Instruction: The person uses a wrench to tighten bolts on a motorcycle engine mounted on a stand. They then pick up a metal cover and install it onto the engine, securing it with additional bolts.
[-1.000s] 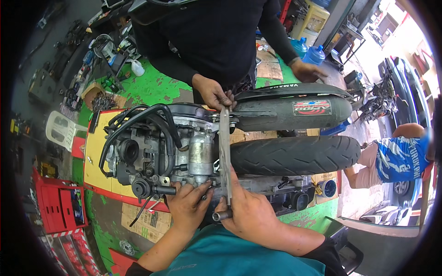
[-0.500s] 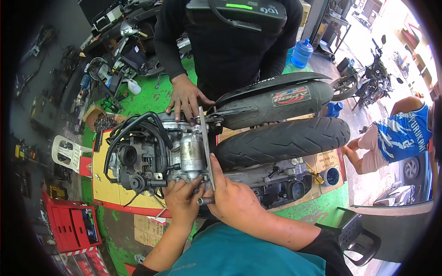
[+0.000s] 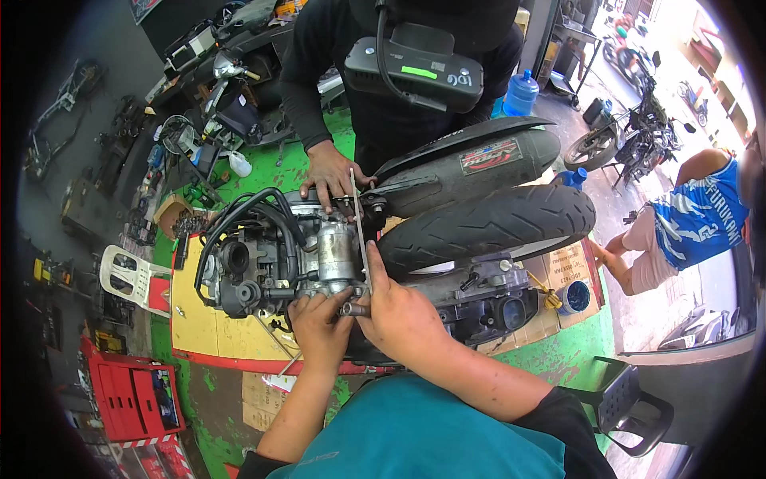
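A scooter engine point(image 3: 271, 255) with its rear tyre point(image 3: 487, 227) and black exhaust muffler point(image 3: 471, 164) lies on its side on a yellow and red mat point(image 3: 199, 319). My right hand point(image 3: 403, 315) grips a thin grey metal bracket point(image 3: 359, 219) standing across the engine, thumb along its edge. A short metal bolt point(image 3: 351, 308) sticks out at the bracket's near end. My left hand point(image 3: 319, 327) pinches that bolt end against the engine. Across from me a person in black holds the bracket's far end with one hand point(image 3: 331, 174).
Black hoses point(image 3: 247, 211) loop over the engine. A red tool chest point(image 3: 132, 395) stands at lower left, a white plastic chair point(image 3: 128, 271) at left, a black stool point(image 3: 630, 403) at lower right. Another person in a blue shirt point(image 3: 694, 219) crouches at right. Cardboard point(image 3: 558, 279) lies under the engine.
The view has shifted, so the engine sits higher and smaller. My two hands have stayed on the bracket and bolt. The other person's hand moved onto the bracket's far end.
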A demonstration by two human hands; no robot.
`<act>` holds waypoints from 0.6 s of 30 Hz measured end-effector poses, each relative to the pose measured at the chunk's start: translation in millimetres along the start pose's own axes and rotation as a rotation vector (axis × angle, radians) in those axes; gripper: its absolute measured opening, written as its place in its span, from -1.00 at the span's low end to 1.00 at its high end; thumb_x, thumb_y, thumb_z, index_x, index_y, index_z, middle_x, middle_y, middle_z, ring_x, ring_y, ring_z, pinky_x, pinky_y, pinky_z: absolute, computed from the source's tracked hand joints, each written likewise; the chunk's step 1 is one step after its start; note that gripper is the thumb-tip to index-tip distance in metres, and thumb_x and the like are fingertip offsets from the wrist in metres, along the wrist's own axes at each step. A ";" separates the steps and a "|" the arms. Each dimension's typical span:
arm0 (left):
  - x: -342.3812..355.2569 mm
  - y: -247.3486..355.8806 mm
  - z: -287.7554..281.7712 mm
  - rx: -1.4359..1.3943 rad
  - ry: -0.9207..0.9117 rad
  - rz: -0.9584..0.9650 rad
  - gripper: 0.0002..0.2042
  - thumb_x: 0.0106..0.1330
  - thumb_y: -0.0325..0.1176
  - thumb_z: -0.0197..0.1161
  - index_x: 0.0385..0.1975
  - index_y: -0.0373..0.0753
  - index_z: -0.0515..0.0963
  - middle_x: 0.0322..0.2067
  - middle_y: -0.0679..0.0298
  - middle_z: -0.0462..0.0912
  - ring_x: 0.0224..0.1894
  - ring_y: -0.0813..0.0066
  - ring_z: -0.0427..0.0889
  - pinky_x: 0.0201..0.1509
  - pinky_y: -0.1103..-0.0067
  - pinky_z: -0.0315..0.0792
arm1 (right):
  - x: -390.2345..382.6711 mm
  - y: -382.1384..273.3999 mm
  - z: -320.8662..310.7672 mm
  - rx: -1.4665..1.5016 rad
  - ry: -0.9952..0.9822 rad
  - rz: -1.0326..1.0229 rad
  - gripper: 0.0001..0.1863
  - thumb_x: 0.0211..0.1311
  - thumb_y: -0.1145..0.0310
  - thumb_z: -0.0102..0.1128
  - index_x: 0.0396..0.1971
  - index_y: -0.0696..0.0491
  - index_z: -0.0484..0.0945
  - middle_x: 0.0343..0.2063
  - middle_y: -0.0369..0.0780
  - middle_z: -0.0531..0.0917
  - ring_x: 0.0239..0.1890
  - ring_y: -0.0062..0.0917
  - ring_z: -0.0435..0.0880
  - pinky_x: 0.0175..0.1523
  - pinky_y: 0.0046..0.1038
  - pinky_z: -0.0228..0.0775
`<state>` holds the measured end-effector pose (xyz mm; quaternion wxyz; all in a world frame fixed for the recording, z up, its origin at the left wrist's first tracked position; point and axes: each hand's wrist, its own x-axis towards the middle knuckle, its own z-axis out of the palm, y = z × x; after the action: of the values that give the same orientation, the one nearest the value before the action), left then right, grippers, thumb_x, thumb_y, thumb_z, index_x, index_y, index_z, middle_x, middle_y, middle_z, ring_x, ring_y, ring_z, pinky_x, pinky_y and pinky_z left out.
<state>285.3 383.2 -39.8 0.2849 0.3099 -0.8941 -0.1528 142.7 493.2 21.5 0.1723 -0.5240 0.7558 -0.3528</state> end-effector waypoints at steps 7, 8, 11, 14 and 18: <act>0.8 2.5 -0.4 0.004 -0.013 -0.014 -0.66 0.04 -0.33 0.49 -0.11 0.01 0.81 -0.50 0.34 0.52 -0.30 0.28 0.51 0.00 0.34 0.32 | -1.3 -7.5 -4.6 -0.040 -0.001 0.043 0.16 0.22 0.33 0.37 0.54 0.41 -0.31 -0.34 0.08 0.72 -0.37 0.01 0.74 -0.24 -0.06 0.60; 0.5 3.8 -1.7 0.005 -0.011 -0.017 -0.65 0.03 -0.37 0.46 -0.11 -0.01 0.81 -0.49 0.31 0.54 -0.29 0.25 0.54 0.00 0.34 0.33 | -2.7 -7.5 -4.3 -0.036 0.005 0.039 0.16 0.23 0.32 0.37 0.53 0.41 -0.33 -0.36 0.07 0.72 -0.38 0.01 0.74 -0.24 -0.06 0.60; 1.4 5.6 -1.9 0.001 -0.009 -0.013 -0.62 -0.01 -0.43 0.41 -0.11 -0.05 0.81 -0.46 0.26 0.59 -0.26 0.19 0.58 -0.02 0.33 0.36 | -2.9 -3.4 0.0 -0.038 0.027 0.020 0.16 0.24 0.33 0.36 0.54 0.41 -0.35 -0.39 0.03 0.74 -0.39 0.00 0.74 -0.24 -0.05 0.60; 0.9 4.3 -1.2 0.001 -0.009 -0.004 -0.62 0.00 -0.43 0.41 -0.10 -0.05 0.81 -0.45 0.26 0.59 -0.26 0.19 0.58 -0.02 0.33 0.36 | -2.9 -0.3 3.4 -0.039 0.044 0.014 0.15 0.25 0.33 0.36 0.54 0.40 -0.34 -0.39 0.01 0.75 -0.39 -0.01 0.74 -0.23 -0.05 0.60; 2.5 5.4 -1.6 0.004 -0.002 -0.002 -0.64 0.03 -0.42 0.42 -0.11 -0.04 0.81 -0.45 0.27 0.59 -0.26 0.19 0.58 -0.02 0.34 0.36 | -3.6 0.0 4.3 -0.014 0.066 0.008 0.14 0.25 0.34 0.35 0.54 0.39 -0.32 -0.40 0.01 0.75 -0.40 -0.01 0.74 -0.21 -0.04 0.60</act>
<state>282.1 385.5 -35.1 0.2834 0.3110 -0.8944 -0.1515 146.8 495.0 18.1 0.1449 -0.5103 0.7655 -0.3642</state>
